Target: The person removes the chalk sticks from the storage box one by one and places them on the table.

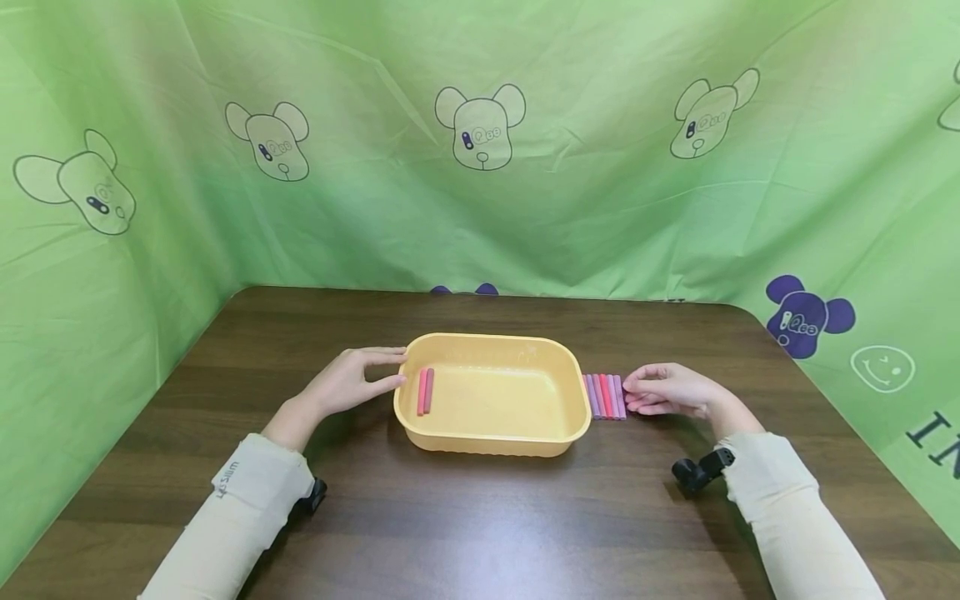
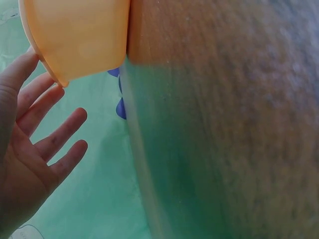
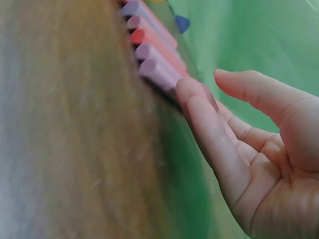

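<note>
A yellow plastic basin [image 1: 491, 442] stands on the table, with two sticks like chalk, a pink one [image 1: 422, 393] and a darker rose one [image 1: 429, 392], lying side by side inside at its left end. My left hand [image 1: 347, 382] touches the basin's left rim with its fingertips; in the left wrist view the hand [image 2: 37, 129] has its fingers spread and fairly straight. Outside the basin's right end lies a row of several purple, pink and red chalk-like sticks [image 1: 604, 397]. Fingertips of my right hand [image 1: 671, 392] meet the row's right edge, the thumb apart from the fingers, nothing gripped.
The dark brown wooden table [image 1: 450, 533] ends at a green curtain [image 1: 480, 225] printed with mouse faces, which hangs behind it and along both sides. A black wrist camera [image 1: 701, 469] sits at the right sleeve, another [image 1: 315, 494] at the left.
</note>
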The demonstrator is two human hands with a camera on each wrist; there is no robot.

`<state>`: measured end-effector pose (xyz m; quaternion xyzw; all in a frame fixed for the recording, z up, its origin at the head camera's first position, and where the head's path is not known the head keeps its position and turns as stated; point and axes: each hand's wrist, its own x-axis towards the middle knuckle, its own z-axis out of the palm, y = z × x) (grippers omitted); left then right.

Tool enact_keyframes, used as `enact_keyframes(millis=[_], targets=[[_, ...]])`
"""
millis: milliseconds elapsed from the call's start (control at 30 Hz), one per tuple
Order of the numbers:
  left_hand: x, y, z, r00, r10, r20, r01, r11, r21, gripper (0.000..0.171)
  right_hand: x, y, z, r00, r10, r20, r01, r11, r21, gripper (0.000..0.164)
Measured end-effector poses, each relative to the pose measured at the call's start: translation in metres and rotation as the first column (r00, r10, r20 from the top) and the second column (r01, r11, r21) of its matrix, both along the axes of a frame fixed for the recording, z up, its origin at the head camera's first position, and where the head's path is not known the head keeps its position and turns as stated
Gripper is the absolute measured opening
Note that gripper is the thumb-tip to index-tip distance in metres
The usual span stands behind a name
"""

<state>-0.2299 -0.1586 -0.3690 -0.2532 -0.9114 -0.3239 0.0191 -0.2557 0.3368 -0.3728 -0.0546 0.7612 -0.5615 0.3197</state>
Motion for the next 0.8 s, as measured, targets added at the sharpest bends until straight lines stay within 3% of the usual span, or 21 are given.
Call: enact_keyframes(millis=[467,667,800], targets=[[0.000,0.000,0.001,1.000,-0.001,-0.002,0.001,1.000,-0.001,0.042,-0.011,-0.040,0.037,0.993,0.039,-0.108,-0.040,0.999,-0.003,0.010],[0.000,0.000,0.000,1.000,-0.005,0.001,0.005,1.000,0.006,0.042,-0.017,-0.072,0.049,0.988,0.066,-0.141,-0.061,0.997,0.040,0.033],[0.000,0.000,0.001,1.000,-0.007,0.002,0.007,1.000,0.003,0.042,-0.019,-0.097,0.055,0.985,0.102,-0.139,-0.096,0.994,0.046,0.036]])
